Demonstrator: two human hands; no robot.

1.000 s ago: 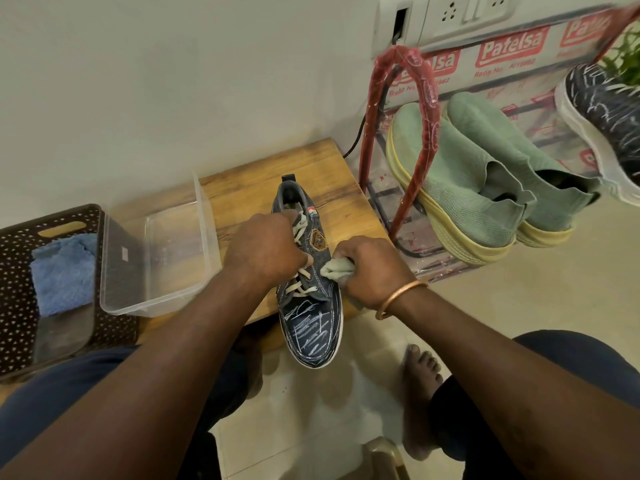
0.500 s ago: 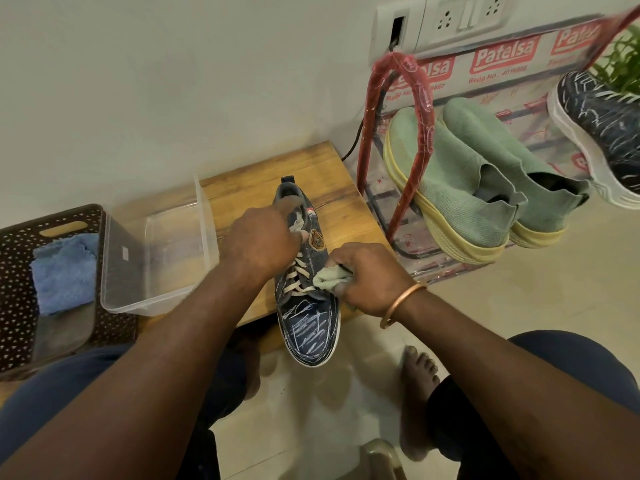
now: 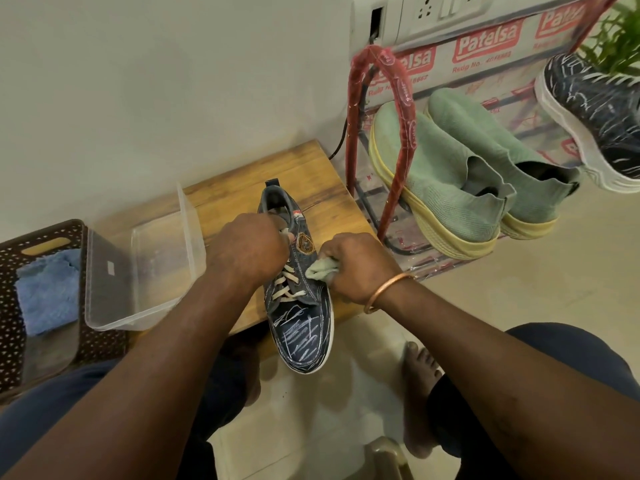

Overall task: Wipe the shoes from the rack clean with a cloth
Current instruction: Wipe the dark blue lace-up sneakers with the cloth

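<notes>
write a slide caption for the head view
Left hand steadies a dark denim lace-up shoe on a wooden bench; right hand presses a pale green cloth to its side.

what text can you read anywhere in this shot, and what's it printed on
"Patelsa", red on white, repeated on the printed plastic wrap on the red-framed shoe rack.
"Redg No" beneath it on that wrap; the digits after are too blurred.
The gold badge on the dark denim lace-up shoe: too small to read.
The white label on the clear plastic tub: unreadable.
</notes>
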